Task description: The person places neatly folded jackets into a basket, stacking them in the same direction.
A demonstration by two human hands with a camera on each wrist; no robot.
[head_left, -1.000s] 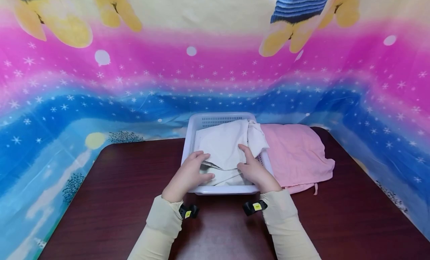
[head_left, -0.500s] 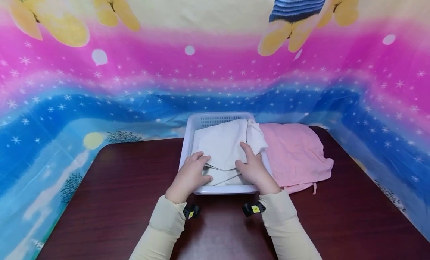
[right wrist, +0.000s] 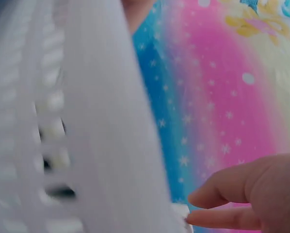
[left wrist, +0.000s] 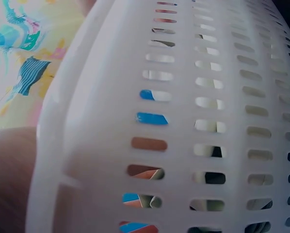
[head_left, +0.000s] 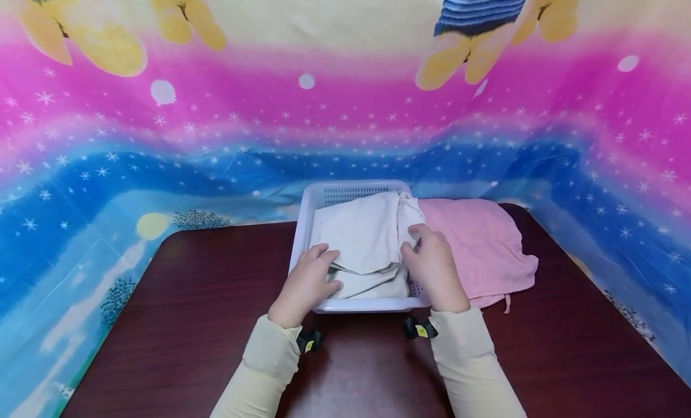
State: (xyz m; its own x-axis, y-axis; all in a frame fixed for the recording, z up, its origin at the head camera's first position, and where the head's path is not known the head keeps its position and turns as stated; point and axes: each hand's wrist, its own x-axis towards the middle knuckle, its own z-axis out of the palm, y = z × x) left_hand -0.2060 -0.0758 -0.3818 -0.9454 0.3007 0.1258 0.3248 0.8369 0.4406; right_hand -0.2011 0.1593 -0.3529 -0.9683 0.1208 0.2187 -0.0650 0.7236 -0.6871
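Folded white cloth lies in a white slotted plastic basket, with one part toward the right rim. My left hand reaches over the left rim, its fingers and thumb spread apart at the cloth's left edge. At the right rim my right hand bends its thumb and a finger toward each other at the overhanging part. In the right wrist view, those fingertips meet a white cloth corner and seem to pinch it. The left wrist view shows mostly the basket's side wall, which hides the left fingers.
A pink cloth lies flat on the dark wooden table, just right of the basket. A printed curtain hangs around the table's back and sides. Each wrist wears a small black camera.
My right hand has moved right, from over the white cloth to its overhanging part at the rim. The cloth's lower right edge now shows. My left hand has stayed nearly still.
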